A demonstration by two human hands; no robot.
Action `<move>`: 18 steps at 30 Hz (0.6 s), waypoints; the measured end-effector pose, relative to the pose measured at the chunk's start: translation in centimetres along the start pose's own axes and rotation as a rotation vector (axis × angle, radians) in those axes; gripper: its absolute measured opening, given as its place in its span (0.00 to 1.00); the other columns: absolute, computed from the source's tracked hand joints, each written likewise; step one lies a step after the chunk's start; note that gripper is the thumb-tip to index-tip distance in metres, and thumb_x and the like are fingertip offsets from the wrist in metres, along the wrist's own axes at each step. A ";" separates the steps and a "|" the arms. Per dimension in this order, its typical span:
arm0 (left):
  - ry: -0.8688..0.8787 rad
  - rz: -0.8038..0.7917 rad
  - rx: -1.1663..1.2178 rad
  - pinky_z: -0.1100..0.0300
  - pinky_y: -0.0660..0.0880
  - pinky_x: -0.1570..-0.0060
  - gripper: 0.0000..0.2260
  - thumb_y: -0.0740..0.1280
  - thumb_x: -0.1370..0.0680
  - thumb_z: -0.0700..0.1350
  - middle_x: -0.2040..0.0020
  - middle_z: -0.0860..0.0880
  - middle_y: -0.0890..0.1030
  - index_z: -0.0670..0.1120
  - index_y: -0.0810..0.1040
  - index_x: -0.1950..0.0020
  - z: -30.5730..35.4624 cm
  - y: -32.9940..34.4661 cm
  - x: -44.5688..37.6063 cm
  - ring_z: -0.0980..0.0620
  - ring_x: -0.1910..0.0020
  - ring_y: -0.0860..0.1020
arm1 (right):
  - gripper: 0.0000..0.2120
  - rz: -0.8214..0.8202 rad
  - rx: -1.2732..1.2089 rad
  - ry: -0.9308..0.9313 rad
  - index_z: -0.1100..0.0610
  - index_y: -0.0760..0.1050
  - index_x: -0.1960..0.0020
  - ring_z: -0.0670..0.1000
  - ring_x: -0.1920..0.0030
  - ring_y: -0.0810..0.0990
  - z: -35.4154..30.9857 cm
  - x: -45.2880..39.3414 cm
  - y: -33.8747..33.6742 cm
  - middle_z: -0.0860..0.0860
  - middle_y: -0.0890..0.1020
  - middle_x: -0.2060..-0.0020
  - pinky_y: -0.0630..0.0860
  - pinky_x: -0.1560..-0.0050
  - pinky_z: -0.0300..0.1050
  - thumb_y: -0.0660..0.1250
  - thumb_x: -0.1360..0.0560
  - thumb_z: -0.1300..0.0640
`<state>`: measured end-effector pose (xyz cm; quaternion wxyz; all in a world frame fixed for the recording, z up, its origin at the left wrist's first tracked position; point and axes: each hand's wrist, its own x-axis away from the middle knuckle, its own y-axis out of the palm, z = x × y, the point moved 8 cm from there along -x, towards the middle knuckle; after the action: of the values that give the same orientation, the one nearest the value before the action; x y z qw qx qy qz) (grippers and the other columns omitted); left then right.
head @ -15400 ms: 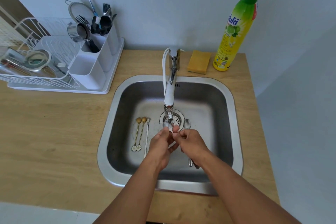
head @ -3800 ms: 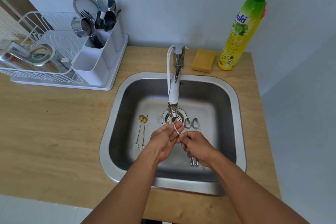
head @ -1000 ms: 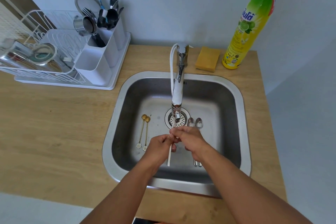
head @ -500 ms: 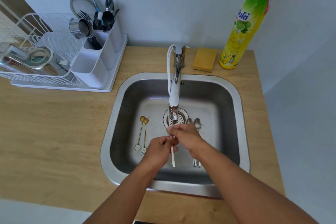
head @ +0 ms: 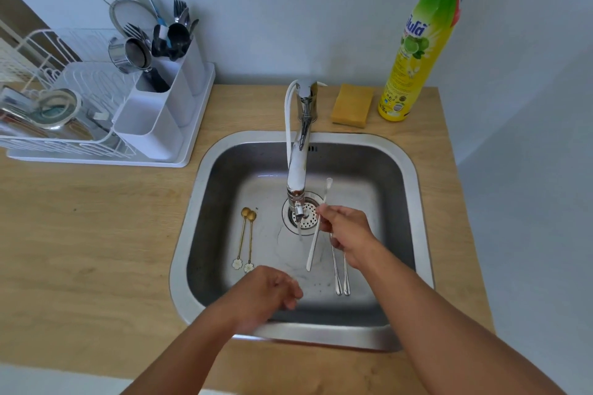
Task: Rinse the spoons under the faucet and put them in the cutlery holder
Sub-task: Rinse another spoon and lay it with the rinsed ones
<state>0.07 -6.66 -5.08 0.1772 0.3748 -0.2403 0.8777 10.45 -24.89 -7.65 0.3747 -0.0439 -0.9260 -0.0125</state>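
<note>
In the head view, a slim white long-handled spoon [head: 317, 231] is pinched in the right hand [head: 345, 231], held over the stainless steel sink [head: 414, 176] just right of the chrome and white faucet [head: 296, 176], from which a thin stream of water runs. The spoon is tilted, one end up beside the spout, the other down toward the basin floor. The left hand [head: 268, 293] is held over the near part of the sink with fingers loosely curled and nothing gripped.

Two gold spoons with white flower ends [head: 244, 239] lie side by side on the basin floor, left of the drain strainer [head: 306, 213]. Two silver spoons [head: 340, 272] lie parallel on the right, their bowls hidden under the right hand.

The white cutlery holder [head: 154, 119] stands on the wooden counter [head: 80, 234] at the back left, on a white dish rack [head: 64, 138], with dark utensils in its rear compartments. Bare counter lies between rack and sink rim. A yellow sponge [head: 352, 105] and a yellow-green dish soap bottle [head: 420, 51] stand behind the sink.
</note>
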 end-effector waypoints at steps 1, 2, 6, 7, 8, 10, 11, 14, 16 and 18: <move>-0.013 0.048 0.015 0.67 0.75 0.58 0.14 0.63 0.16 0.44 0.59 0.53 0.88 0.50 0.88 0.53 -0.1 -0.9 -0.2 0.58 0.59 0.85 | 0.08 -0.019 0.032 -0.009 0.55 0.85 0.56 0.45 0.64 0.80 0.1 0.1 0.0 0.47 0.84 0.65 0.66 0.69 0.38 0.74 0.22 0.52; -0.014 0.114 0.043 0.65 0.76 0.57 0.14 0.62 0.16 0.44 0.59 0.53 0.88 0.51 0.87 0.51 0.0 -1.9 -0.5 0.56 0.57 0.85 | 0.08 -0.042 0.084 -0.022 0.55 0.85 0.56 0.44 0.64 0.82 0.1 0.4 0.1 0.47 0.85 0.63 0.68 0.67 0.38 0.73 0.22 0.51; 0.040 0.262 0.235 0.58 0.78 0.51 0.10 0.62 0.15 0.52 0.51 0.56 0.87 0.55 0.84 0.44 2.1 -4.5 -2.7 0.55 0.49 0.83 | 0.09 -0.163 0.252 -0.068 0.53 0.86 0.55 0.42 0.64 0.81 1.0 1.4 1.5 0.46 0.88 0.60 0.71 0.66 0.34 0.72 0.21 0.48; 0.037 0.247 0.305 0.57 0.78 0.51 0.10 0.62 0.15 0.53 0.50 0.57 0.87 0.56 0.83 0.44 2.5 -4.4 -3.4 0.55 0.48 0.83 | 0.08 -0.210 0.252 -0.067 0.53 0.86 0.54 0.41 0.66 0.80 1.3 1.8 2.0 0.46 0.88 0.60 0.71 0.69 0.32 0.72 0.21 0.49; 0.025 0.220 0.368 0.57 0.78 0.51 0.10 0.63 0.15 0.54 0.49 0.56 0.87 0.55 0.84 0.45 2.9 -4.2 -4.1 0.55 0.47 0.83 | 0.07 -0.259 0.237 -0.065 0.53 0.85 0.54 0.41 0.67 0.79 1.5 2.1 2.6 0.46 0.87 0.61 0.71 0.71 0.31 0.72 0.20 0.51; 0.009 0.150 0.463 0.55 0.79 0.51 0.12 0.64 0.15 0.52 0.49 0.54 0.89 0.52 0.87 0.46 3.4 -3.4 -5.4 0.54 0.48 0.85 | 0.07 -0.332 0.210 -0.065 0.53 0.84 0.53 0.41 0.68 0.76 1.7 2.7 3.4 0.46 0.86 0.63 0.70 0.72 0.32 0.70 0.19 0.53; 0.016 0.119 0.522 0.55 0.79 0.51 0.12 0.64 0.16 0.50 0.49 0.52 0.89 0.51 0.88 0.47 3.6 -3.0 -5.8 0.54 0.51 0.85 | 0.07 -0.356 0.208 -0.066 0.53 0.84 0.53 0.41 0.67 0.75 1.7 2.9 3.6 0.45 0.85 0.63 0.69 0.71 0.34 0.70 0.19 0.52; 0.044 0.090 0.732 0.59 0.80 0.58 0.10 0.68 0.17 0.47 0.54 0.46 0.87 0.48 0.89 0.51 3.5 -2.5 -6.5 0.54 0.62 0.82 | 0.10 -0.387 0.215 -0.096 0.53 0.84 0.53 0.41 0.67 0.75 1.7 3.2 3.9 0.45 0.84 0.63 0.67 0.69 0.35 0.67 0.17 0.52; 0.034 0.076 0.827 0.57 0.81 0.59 0.07 0.72 0.21 0.49 0.61 0.46 0.84 0.48 0.88 0.54 3.0 -2.1 -6.6 0.53 0.65 0.81 | 0.12 -0.381 0.233 -0.126 0.53 0.85 0.53 0.39 0.67 0.77 1.7 3.3 3.7 0.44 0.84 0.63 0.70 0.69 0.31 0.65 0.16 0.52; 0.018 0.093 0.836 0.53 0.82 0.54 0.07 0.76 0.26 0.52 0.62 0.46 0.84 0.49 0.88 0.56 2.4 -1.8 -6.7 0.52 0.65 0.82 | 0.12 -0.368 0.295 -0.166 0.53 0.85 0.53 0.36 0.65 0.79 1.7 3.3 3.4 0.44 0.86 0.62 0.74 0.62 0.30 0.65 0.16 0.52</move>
<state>6.69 -7.40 -8.06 -0.0282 0.3956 0.1215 0.9099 7.27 -21.16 -6.62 0.2912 0.1795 -0.9379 0.0584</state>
